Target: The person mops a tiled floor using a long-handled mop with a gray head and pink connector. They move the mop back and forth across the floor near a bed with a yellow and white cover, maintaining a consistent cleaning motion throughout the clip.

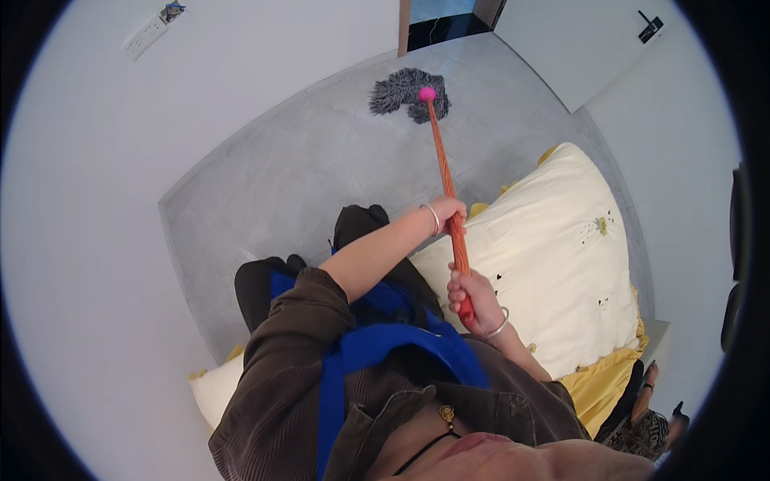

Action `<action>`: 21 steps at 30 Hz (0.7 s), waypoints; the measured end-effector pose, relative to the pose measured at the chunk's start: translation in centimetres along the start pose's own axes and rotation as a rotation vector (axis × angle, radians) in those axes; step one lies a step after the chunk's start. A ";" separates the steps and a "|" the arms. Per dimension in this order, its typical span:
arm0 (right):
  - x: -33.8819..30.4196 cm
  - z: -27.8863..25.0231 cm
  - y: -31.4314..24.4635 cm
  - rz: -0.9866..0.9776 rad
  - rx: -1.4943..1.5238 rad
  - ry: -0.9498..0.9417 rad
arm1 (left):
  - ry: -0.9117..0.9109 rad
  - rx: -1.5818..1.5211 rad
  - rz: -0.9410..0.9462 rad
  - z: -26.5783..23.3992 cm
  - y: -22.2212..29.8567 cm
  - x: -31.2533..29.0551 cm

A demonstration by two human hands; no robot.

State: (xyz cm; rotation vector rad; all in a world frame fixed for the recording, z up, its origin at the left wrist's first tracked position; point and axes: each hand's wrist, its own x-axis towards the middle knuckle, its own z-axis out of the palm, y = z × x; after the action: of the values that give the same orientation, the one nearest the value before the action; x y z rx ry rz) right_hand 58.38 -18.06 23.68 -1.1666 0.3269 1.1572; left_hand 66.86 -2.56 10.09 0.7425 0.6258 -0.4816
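Observation:
Both my hands grip the orange handle of a mop [446,164]. My left hand [449,215] is wrapped round the shaft farther up, with a bracelet at its wrist. Lower down, close to my body, my right hand [475,301] is closed round the handle near its red end. The handle slants away from me to a pink joint [427,94]. Beyond it the mop's grey, shaggy strands [393,90] lie spread on the floor, near the far wall and the doorway.
A bed with a cream and yellow cover [553,248] stands at my right. Grey floor [281,172] stretches ahead and left, bounded by a white wall [104,176]. At the far right is a white door [585,40] with a black handle. A power strip [146,37] hangs on the wall.

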 end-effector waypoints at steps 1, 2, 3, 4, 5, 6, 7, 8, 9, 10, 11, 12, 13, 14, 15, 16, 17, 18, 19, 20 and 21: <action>-0.6 0.0 0.3 0.019 -0.040 -0.008 | 0.019 -0.025 0.016 -0.2 -0.5 0.4; -1.2 0.0 0.5 0.039 -0.080 -0.015 | 0.036 -0.044 0.019 -0.3 -0.8 0.6; -1.6 -0.2 0.6 0.066 -0.081 -0.039 | 0.072 -0.089 0.053 -0.5 -1.0 1.1; -1.9 -0.4 0.7 0.091 -0.081 -0.063 | 0.106 -0.128 0.074 -0.6 -1.1 1.4; -2.1 -0.6 0.8 0.105 -0.081 -0.073 | 0.128 -0.170 0.109 -0.8 -1.2 1.8; -2.3 -0.8 0.9 0.136 -0.103 -0.078 | 0.139 -0.179 0.114 -1.1 -1.3 2.0; -2.3 -1.0 1.1 0.145 -0.139 -0.076 | 0.143 -0.142 0.104 -1.2 -1.6 2.2; -2.2 -1.1 1.4 0.154 -0.175 -0.077 | 0.150 -0.107 0.124 -1.6 -1.9 2.2; -2.2 -1.2 1.6 0.154 -0.206 -0.058 | 0.142 -0.067 0.176 -1.8 -2.3 2.1; -2.2 -1.1 2.0 0.161 -0.256 -0.050 | 0.153 -0.056 0.175 -2.1 -2.8 1.8; -2.0 -1.1 2.4 0.156 -0.328 -0.113 | 0.145 -0.041 0.204 -2.4 -3.4 1.6; -2.1 -0.8 2.7 0.149 -0.392 -0.144 | 0.178 -0.010 0.217 -2.8 -3.8 0.9; -2.0 -0.7 3.0 0.134 -0.462 -0.167 | 0.155 -0.025 0.237 -3.4 -4.3 0.6; -2.1 -0.4 3.2 0.153 -0.462 -0.160 | 0.161 -0.029 0.247 -3.7 -4.7 0.2; -2.1 -0.2 3.4 0.144 -0.458 -0.196 | 0.161 -0.047 0.278 -4.0 -4.9 -0.1; -2.3 0.0 3.5 0.153 -0.462 -0.205 | 0.160 -0.025 0.299 -4.3 -5.1 -0.4; -2.4 0.4 3.6 0.163 -0.476 -0.162 | 0.191 -0.028 0.255 -4.6 -5.2 -0.7; -2.5 0.6 3.6 0.167 -0.510 -0.209 | 0.195 -0.040 0.258 -5.0 -5.5 -1.0; -2.6 1.1 3.8 0.174 -0.549 -0.206 | 0.211 -0.050 0.268 -5.4 -5.6 -1.5; -2.7 1.3 3.9 0.178 -0.591 -0.202 | 0.208 -0.065 0.268 -5.9 -5.8 -1.9; -2.8 1.8 4.1 0.179 -0.635 -0.210 | 0.215 -0.079 0.278 -6.4 -6.1 -2.4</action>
State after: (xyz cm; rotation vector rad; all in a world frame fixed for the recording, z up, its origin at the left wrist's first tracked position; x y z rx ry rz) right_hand 53.13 -18.35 24.27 -1.5647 -0.1164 1.5911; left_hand 59.27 -1.33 5.20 0.7982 0.7248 -0.1208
